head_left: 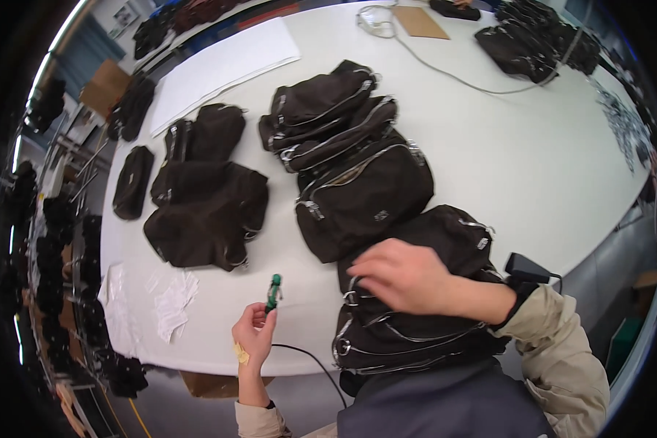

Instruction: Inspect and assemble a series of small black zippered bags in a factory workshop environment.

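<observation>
My left hand, with a tan patch on its wrist, is closed around a small green tool with metal parts that looks like thread snips. It points upward over the table's near edge. My right hand hovers over or touches a black bag in the near pile; its fingers are bent and smeared by motion, so what they hold, if anything, is unclear. Under my right forearm lie more black bags with silver zippers and metal rings. Farther along the row rests a black zippered bag.
Several black bags continue the row away from me; others lie to the left on the white table. White scraps sit at the near left. A cable crosses the far side; a black device stands near my right wrist.
</observation>
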Demonstrator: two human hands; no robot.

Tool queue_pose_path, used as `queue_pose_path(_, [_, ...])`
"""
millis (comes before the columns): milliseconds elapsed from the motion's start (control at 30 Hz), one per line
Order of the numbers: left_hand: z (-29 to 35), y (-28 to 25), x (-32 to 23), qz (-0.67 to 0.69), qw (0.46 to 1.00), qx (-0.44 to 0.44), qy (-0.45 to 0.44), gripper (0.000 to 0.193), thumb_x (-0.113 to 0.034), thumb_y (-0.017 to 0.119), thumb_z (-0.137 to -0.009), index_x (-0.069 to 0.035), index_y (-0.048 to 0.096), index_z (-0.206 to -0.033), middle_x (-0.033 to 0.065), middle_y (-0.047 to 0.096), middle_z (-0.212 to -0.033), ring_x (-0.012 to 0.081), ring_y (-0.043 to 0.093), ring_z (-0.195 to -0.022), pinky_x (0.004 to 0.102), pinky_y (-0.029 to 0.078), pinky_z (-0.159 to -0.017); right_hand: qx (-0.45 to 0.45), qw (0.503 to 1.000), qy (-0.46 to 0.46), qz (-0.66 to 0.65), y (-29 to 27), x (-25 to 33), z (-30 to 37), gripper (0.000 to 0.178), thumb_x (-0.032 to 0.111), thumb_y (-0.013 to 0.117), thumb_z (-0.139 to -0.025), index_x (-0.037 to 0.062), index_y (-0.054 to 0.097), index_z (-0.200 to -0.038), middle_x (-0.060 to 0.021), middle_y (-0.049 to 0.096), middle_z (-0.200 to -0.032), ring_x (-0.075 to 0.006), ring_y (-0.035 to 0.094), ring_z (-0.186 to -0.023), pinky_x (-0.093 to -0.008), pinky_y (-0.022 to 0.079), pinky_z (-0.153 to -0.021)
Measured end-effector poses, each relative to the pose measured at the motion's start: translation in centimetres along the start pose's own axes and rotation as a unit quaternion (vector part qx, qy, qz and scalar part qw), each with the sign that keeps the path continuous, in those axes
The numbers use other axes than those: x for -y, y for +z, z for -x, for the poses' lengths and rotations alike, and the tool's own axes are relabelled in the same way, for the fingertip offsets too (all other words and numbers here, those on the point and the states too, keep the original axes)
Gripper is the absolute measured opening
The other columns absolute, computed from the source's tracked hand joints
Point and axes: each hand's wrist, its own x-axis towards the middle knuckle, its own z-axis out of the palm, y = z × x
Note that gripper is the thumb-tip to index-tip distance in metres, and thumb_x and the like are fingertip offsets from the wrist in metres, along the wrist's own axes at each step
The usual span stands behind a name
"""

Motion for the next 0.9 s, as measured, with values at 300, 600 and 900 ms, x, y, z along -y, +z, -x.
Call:
queue_pose_path(300, [-6.2, 8.8, -14.3, 0.120, 0.938, 0.221, 0.239, 0.025, -0.015, 0.068, -0.087, -0.002, 0.065, -0.108, 0.0123, 0.070, -0.098, 0.0275, 0.068, -0.087, 0.0311, 0.052, -0.080, 0.010, 0.978, 0.000, 0.210, 0.1, -4.2, 1.3, 0.041, 0.027, 0.065, -0.087, 0.0057, 0.059, -0.123, -0.0040, 0.056, -0.086, -0.0180, 0.060, -0.078, -0.0321, 0.044, -0.069])
queue_pose_path(600, [-11.6, 17.6, -10.9, -0.176, 0.877, 0.030, 0.446, 0.042, -0.022, 0.066, -0.082, -0.022, 0.064, -0.124, 0.0078, 0.055, -0.135, 0.0291, 0.042, -0.132, 0.0476, 0.025, -0.112, -0.001, 0.955, 0.280, 0.094, 2.8, -9.2, 3.9, 0.025, 0.015, 0.058, -0.090, 0.0112, 0.057, -0.115, -0.0081, 0.056, -0.095, -0.0291, 0.064, -0.080, -0.0411, 0.053, -0.065])
queue_pose_path(900, [-11.5, 17.7, -10.7, -0.171, 0.876, 0.020, 0.450, 0.042, -0.019, 0.066, -0.081, -0.020, 0.063, -0.123, 0.0082, 0.055, -0.135, 0.0292, 0.043, -0.131, 0.0467, 0.027, -0.111, -0.064, 0.964, 0.220, 0.132, 4.7, -10.4, 3.5, 0.020, 0.014, 0.060, -0.088, 0.0146, 0.068, -0.106, -0.0051, 0.057, -0.081, -0.0234, 0.064, -0.074, -0.0355, 0.052, -0.061])
